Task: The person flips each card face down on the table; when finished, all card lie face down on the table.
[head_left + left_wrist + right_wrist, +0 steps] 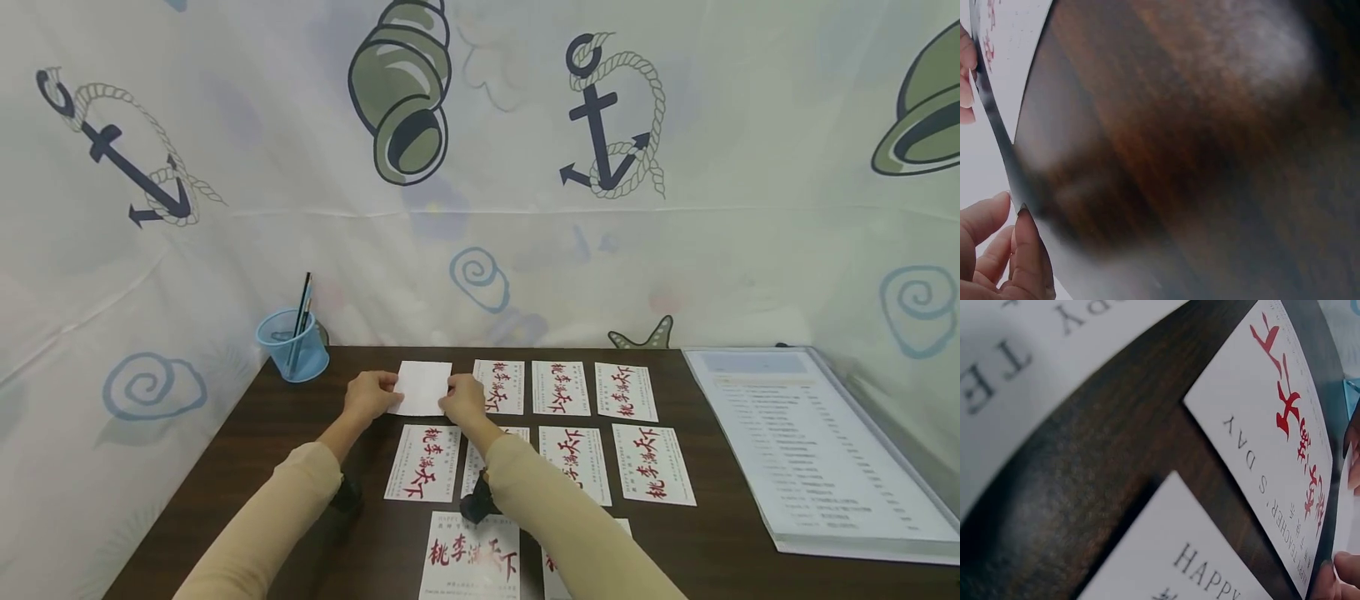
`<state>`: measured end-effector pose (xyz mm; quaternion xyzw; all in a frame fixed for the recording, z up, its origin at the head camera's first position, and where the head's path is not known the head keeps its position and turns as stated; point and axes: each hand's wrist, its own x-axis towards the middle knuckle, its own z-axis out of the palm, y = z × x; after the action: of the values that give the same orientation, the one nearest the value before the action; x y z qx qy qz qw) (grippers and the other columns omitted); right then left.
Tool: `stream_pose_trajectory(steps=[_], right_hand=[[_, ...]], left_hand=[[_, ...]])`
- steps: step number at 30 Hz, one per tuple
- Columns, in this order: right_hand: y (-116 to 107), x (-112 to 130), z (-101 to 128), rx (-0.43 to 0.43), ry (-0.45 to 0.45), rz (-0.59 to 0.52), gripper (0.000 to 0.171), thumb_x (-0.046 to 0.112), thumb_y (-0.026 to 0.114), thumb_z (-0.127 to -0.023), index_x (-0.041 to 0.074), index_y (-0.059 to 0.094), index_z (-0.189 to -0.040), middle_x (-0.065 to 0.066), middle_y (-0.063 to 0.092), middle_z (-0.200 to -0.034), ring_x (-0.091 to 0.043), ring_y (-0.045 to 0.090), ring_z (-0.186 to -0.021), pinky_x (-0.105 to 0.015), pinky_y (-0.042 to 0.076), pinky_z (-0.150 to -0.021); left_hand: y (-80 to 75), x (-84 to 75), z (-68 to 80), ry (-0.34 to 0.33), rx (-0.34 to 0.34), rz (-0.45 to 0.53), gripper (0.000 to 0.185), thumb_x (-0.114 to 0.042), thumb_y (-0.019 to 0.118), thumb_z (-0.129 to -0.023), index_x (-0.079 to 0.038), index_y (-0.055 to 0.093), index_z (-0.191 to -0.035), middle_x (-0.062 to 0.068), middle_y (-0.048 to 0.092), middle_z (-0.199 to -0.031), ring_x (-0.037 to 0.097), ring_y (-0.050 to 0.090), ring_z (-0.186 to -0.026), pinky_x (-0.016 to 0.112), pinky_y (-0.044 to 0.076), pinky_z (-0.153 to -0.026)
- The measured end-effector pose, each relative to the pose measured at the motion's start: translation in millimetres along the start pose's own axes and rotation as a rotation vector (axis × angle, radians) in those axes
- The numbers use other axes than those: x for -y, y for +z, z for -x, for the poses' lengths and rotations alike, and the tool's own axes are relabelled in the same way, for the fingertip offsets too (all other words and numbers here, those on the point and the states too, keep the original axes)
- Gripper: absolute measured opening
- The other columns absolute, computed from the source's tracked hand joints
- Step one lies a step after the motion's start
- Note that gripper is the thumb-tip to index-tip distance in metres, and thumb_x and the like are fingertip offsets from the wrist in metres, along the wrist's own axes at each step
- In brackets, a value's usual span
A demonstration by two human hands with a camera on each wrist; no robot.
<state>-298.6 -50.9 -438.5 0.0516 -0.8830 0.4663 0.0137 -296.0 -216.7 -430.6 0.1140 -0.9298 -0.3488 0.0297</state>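
Note:
A blank white card (422,387) is at the back left of the dark table. My left hand (370,397) pinches its left edge between thumb and fingers. On the opposite side, my right hand (465,398) pinches the right edge. The left wrist view catches the left fingertips (1027,250) on the card's border. Just below the held card lies a printed card (422,463) with red Chinese characters, and another printed card (504,385) lies right beside my right hand. Printing reading "TEACHER'S DAY" shows on a card (1260,444) in the right wrist view.
Several more red-lettered cards (561,388) lie in rows, some partly under my right forearm. A blue cup (296,346) with pens stands at the back left corner. A thick stack of printed sheets (832,467) covers the table's right side. A patterned cloth (525,225) hangs behind.

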Motion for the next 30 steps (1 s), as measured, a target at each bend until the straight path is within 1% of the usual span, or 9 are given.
stream_pose_trajectory(steps=[4, 8, 11, 14, 16, 22, 25, 29, 30], right_hand=[[2, 1, -1, 0.002, 0.013, 0.067, 0.032, -0.003, 0.069, -0.074, -0.004, 0.067, -0.105, -0.008, 0.063, -0.071, -0.016, 0.053, -0.066, -0.026, 0.046, -0.063], [6, 0, -2, -0.018, 0.02, 0.096, 0.038, -0.003, 0.069, -0.073, -0.004, 0.066, -0.111, -0.009, 0.064, -0.077, -0.019, 0.056, -0.071, -0.03, 0.049, -0.069], [8, -1, -3, -0.024, 0.02, 0.116, 0.041, -0.002, 0.07, -0.074, -0.003, 0.064, -0.114, -0.013, 0.067, -0.092, -0.025, 0.061, -0.085, -0.035, 0.05, -0.079], [10, -1, -4, -0.015, 0.027, 0.128, 0.043, 0.0, 0.071, -0.075, -0.003, 0.063, -0.117, -0.017, 0.065, -0.109, -0.03, 0.06, -0.102, -0.039, 0.048, -0.089], [10, -1, -4, -0.02, 0.02, 0.139, 0.043, 0.0, 0.072, -0.075, -0.004, 0.063, -0.117, -0.018, 0.063, -0.116, -0.032, 0.058, -0.11, -0.04, 0.046, -0.093], [7, 0, -5, -0.015, -0.011, 0.16, 0.043, -0.001, 0.07, -0.075, -0.004, 0.062, -0.117, -0.019, 0.062, -0.118, -0.033, 0.056, -0.113, -0.04, 0.046, -0.095], [3, -2, -4, -0.002, -0.006, 0.084, 0.042, 0.0, 0.069, -0.078, -0.006, 0.061, -0.118, -0.018, 0.066, -0.103, -0.029, 0.063, -0.097, -0.036, 0.051, -0.084], [-11, -10, -8, -0.032, 0.018, -0.148, 0.038, 0.0, 0.066, -0.082, -0.007, 0.059, -0.118, -0.011, 0.063, -0.08, -0.02, 0.063, -0.062, -0.026, 0.051, -0.059], [-17, -13, -10, -0.051, 0.029, -0.213, 0.037, 0.0, 0.065, -0.083, -0.008, 0.058, -0.119, -0.01, 0.061, -0.081, -0.02, 0.063, -0.061, -0.025, 0.051, -0.057]], left_hand=[[3.4, 2.1, -1.1, 0.003, 0.005, -0.027, 0.039, -0.007, 0.071, -0.081, 0.003, 0.063, -0.117, 0.015, 0.064, -0.098, 0.025, 0.053, -0.087, 0.033, 0.046, -0.072], [5.7, 3.7, -3.2, 0.014, 0.002, -0.043, 0.037, -0.008, 0.07, -0.081, 0.002, 0.064, -0.116, 0.016, 0.065, -0.102, 0.027, 0.055, -0.09, 0.039, 0.047, -0.079], [6.8, 3.9, -4.9, 0.022, -0.009, -0.058, 0.035, -0.009, 0.07, -0.082, 0.002, 0.065, -0.115, 0.017, 0.066, -0.103, 0.029, 0.057, -0.093, 0.043, 0.046, -0.083], [7.7, 3.6, -7.0, 0.016, -0.019, -0.072, 0.036, -0.009, 0.07, -0.081, 0.002, 0.065, -0.115, 0.017, 0.066, -0.105, 0.03, 0.057, -0.096, 0.045, 0.045, -0.086], [7.6, 2.6, -8.6, 0.011, -0.024, -0.078, 0.037, -0.01, 0.07, -0.081, 0.002, 0.065, -0.115, 0.016, 0.066, -0.105, 0.03, 0.057, -0.096, 0.045, 0.045, -0.086], [5.9, -1.6, -9.7, 0.007, -0.019, -0.093, 0.036, -0.011, 0.07, -0.081, 0.0, 0.066, -0.115, 0.014, 0.066, -0.101, 0.027, 0.054, -0.091, 0.042, 0.044, -0.08], [5.5, -1.9, -8.0, -0.002, 0.002, -0.109, 0.037, -0.013, 0.07, -0.081, -0.001, 0.065, -0.116, 0.013, 0.065, -0.103, 0.027, 0.054, -0.089, 0.04, 0.045, -0.077], [4.2, -1.9, -7.3, -0.009, 0.006, -0.131, 0.038, -0.015, 0.069, -0.083, -0.001, 0.064, -0.118, 0.014, 0.064, -0.104, 0.027, 0.054, -0.087, 0.04, 0.045, -0.074], [3.8, -2.9, -7.5, -0.001, -0.002, -0.127, 0.038, -0.015, 0.068, -0.083, -0.001, 0.063, -0.119, 0.014, 0.064, -0.104, 0.027, 0.054, -0.087, 0.04, 0.046, -0.074]])
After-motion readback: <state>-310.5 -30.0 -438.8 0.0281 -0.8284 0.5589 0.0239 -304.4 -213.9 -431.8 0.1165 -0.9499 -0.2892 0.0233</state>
